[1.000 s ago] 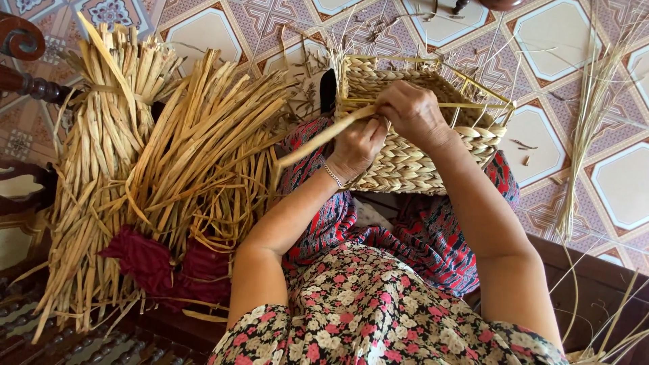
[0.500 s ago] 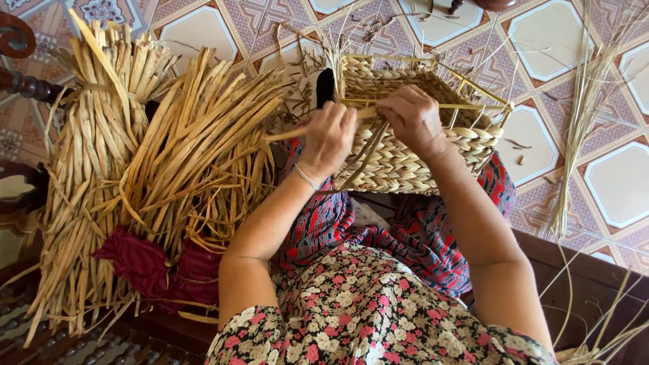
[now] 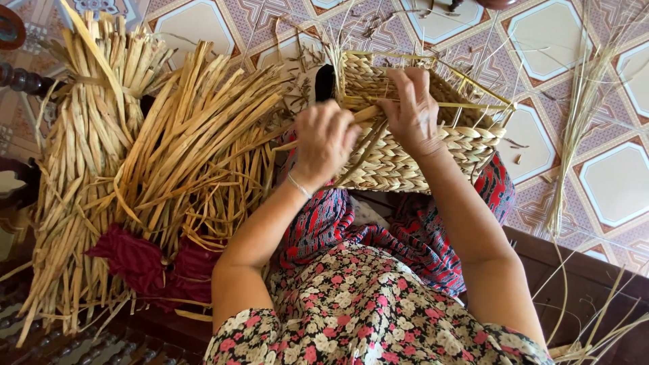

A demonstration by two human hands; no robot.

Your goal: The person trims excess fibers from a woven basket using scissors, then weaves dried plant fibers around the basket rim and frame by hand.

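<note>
One woven basket (image 3: 412, 145) and two bundles of dried stalks (image 3: 135, 162) are seen. A flat strand (image 3: 368, 113), lying across the basket's rim, is pinched between the left hand (image 3: 326, 138) and right hand (image 3: 414, 111).

The woven basket (image 3: 412, 152) hides its base behind both hands — the bundled reeds (image 3: 135, 176) (left side) run off-frame.

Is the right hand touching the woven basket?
Touching. The head view shows the right hand resting on the rim of the woven basket, fingers curled over its edge, with no gap between them.
</note>
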